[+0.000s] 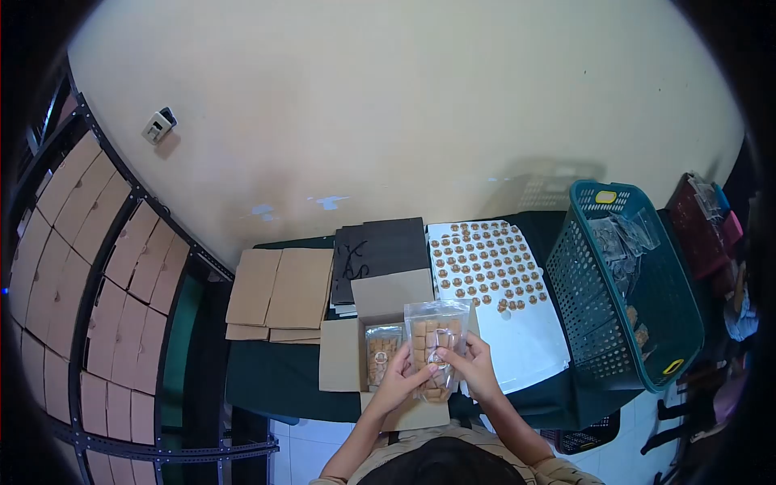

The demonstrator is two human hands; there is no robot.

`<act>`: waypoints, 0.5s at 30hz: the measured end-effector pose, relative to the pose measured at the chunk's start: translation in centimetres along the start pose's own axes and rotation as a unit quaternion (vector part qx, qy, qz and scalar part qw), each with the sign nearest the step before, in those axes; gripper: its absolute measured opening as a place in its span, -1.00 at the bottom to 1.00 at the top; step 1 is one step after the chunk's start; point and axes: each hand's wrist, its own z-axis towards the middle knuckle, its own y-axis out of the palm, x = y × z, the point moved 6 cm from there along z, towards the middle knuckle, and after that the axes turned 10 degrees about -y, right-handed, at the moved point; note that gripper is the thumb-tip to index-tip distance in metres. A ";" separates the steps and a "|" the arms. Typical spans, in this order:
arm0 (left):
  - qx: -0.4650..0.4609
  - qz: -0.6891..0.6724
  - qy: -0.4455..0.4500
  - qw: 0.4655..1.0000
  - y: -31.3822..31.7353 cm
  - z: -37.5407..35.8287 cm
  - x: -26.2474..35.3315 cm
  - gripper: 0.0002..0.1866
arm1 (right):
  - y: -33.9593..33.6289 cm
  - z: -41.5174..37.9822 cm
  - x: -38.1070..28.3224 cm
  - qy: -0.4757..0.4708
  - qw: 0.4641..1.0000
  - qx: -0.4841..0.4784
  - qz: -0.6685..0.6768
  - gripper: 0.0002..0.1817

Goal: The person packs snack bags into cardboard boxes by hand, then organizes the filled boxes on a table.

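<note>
Between my two hands is a clear plastic pouch (435, 330) packed with brown, block-like snack pieces, held upright with a round sticker low on its front. My left hand (398, 383) grips its left edge, and my right hand (475, 370) grips the right edge; both thumbs lie on the front near the sticker. Under the pouch stands an open cardboard box (339, 356), flaps spread. Inside it, at the left, lies another filled pouch (382, 357) with a round label. The held pouch hides much of the box's interior.
Right of the box lies a white sheet of round stickers (517, 349). Flattened cardboard (279, 284) and a black folder-like board (384, 249) lie behind and left. A green basket (584, 295) at right holds plastic pouches. Shelves of cartons (129, 323) stand at left.
</note>
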 end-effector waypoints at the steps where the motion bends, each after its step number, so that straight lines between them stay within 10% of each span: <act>1: 0.002 0.005 -0.006 1.000 0.0 0.0 0.0 -0.42 | -0.1 0.0 0.3 0.024 0.999 0.002 0.026 -0.73; 15: 0.123 0.073 0.029 0.989 -1.3 0.9 -0.4 -0.74 | 0.6 -0.6 1.1 -0.050 0.995 -0.060 -0.066 -0.58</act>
